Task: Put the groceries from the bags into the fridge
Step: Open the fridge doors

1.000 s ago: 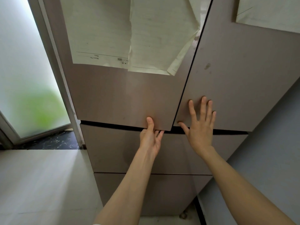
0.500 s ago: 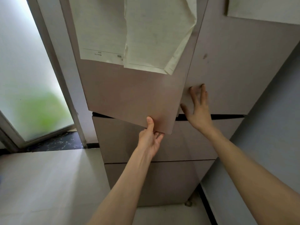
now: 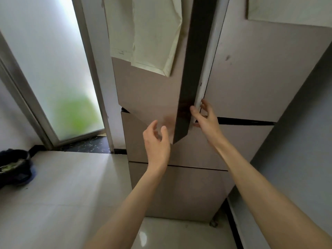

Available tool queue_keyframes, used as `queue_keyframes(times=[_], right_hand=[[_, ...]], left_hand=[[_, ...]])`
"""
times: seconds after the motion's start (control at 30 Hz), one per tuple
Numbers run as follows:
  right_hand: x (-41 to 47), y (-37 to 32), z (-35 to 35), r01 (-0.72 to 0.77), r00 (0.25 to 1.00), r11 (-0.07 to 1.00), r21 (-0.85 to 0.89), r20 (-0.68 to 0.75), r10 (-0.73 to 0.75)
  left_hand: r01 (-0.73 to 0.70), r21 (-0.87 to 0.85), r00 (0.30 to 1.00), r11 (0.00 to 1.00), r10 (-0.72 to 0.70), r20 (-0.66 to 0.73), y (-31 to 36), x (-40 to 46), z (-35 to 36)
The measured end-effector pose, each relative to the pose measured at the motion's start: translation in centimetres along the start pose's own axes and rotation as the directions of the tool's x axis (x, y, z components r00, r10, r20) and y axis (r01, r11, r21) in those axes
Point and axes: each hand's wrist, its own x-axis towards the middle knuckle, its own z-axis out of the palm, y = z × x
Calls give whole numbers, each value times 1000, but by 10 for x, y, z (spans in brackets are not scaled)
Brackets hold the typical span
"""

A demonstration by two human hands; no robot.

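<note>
Far left on the floor [image 3: 68,186] sat a dark bag [image 3: 15,167], something pale and green showing in its open mouth, well apart from the fridge [image 3: 179,191]. Behind it stood the frosted glass door [image 3: 45,72], a green blur glowing through the pane.

On to the fridge itself, tall and brownish-pink, filling the middle of the view. Its upper left door [image 3: 147,97] stood swung out towards the camera, its dark inner edge turned into sight and its lower corner hanging over the drawer front below. Papers [image 3: 149,33] were stuck on that door's face, one with a corner curling away.

The left hand [image 3: 157,141] hovered just beside the lower corner of the open door, fingers loosely spread and gently curved, holding nothing. Whether the fingertips brushed the panel could not be told; there was blur just there.

A little further right, the right hand [image 3: 206,117] was up at the inner edge of the upper right door [image 3: 260,78], thumb on the near side of the pale edge strip and fingers hooked round behind it, gripping that edge. That door looked barely parted from the cabinet.

Another sheet [image 3: 291,11] was stuck on the right door near the top. Far right ran a plain grey wall [image 3: 296,159], close beside the fridge.
</note>
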Motion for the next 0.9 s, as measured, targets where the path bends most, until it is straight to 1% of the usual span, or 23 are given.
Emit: queue_keyframes(times=[0.03, 0.07, 0.1, 0.13, 0.17, 0.23, 0.27, 0.3, 0.33, 0.37, 0.43, 0.53, 0.6, 0.7, 0.77, 0.8, 0.87, 0.9], right_hand=[[-8, 0, 1, 22, 1000, 1000, -2, 2, -22], [-15, 0, 2, 38, 999, 999, 6, 7, -38], [-21, 0, 2, 39, 999, 999, 19, 18, -39], [-25, -1, 1, 19, 999, 999, 40, 37, -20], [-28, -4, 0, -16, 998, 998, 65, 64, 12], [-34, -11, -1, -83, 989, 992, 91, 130, 71], [-39, -14, -1, -93, 984, 993, 73, 159, 80], [-44, -17, 0, -80, 981, 996, 39, 177, 72], [-49, -19, 2, -52, 980, 999, 1, 193, 51], [-54, -21, 4, -26, 978, 999, -30, 207, 32], [-65, -22, 10, 20, 972, 999, -50, 235, -8], [-79, -27, 20, 130, 951, 988, -86, 293, -100], [-88, -30, 32, 221, 925, 968, -114, 340, -171], [-95, -32, 51, 351, 877, 913, -208, 414, -243], [-96, -37, 63, 463, 838, 841, -281, 448, -311], [-97, -41, 69, 532, 815, 785, -316, 444, -374], [-95, -49, 81, 655, 753, 656, -375, 388, -531], [-92, -52, 86, 687, 726, 604, -403, 352, -590]], left_hand=[[-151, 50, 989, 987, 151, 1, 4, -7, -2], [-298, 120, 954, 947, 298, 18, 9, -13, -4], [-424, 215, 905, 880, 423, 50, 11, -17, -5], [-518, 318, 850, 794, 519, 90, 13, -21, -8], [-574, 421, 802, 703, 585, 117, 13, -23, -11], [-600, 593, 739, 537, 656, 154, 14, -26, -21], [-606, 648, 714, 461, 674, 188, 14, -27, -28], [-620, 680, 686, 390, 691, 228, 13, -27, -33], [-638, 690, 664, 343, 698, 267, 12, -27, -39], [-650, 689, 655, 322, 697, 292, 12, -27, -44], [-647, 688, 668, 328, 679, 305, 10, -25, -54], [-582, 728, 730, 363, 628, 269, 6, -22, -71], [-531, 755, 766, 384, 599, 234, 3, -18, -87], [-492, 766, 790, 414, 582, 193, 0, -9, -113], [-462, 765, 809, 449, 566, 157, 0, -2, -131], [-450, 758, 818, 472, 559, 138, 1, 1, -139], [-447, 737, 820, 506, 561, 113, 3, 8, -154], [-453, 734, 815, 506, 568, 112, 4, 11, -160]])
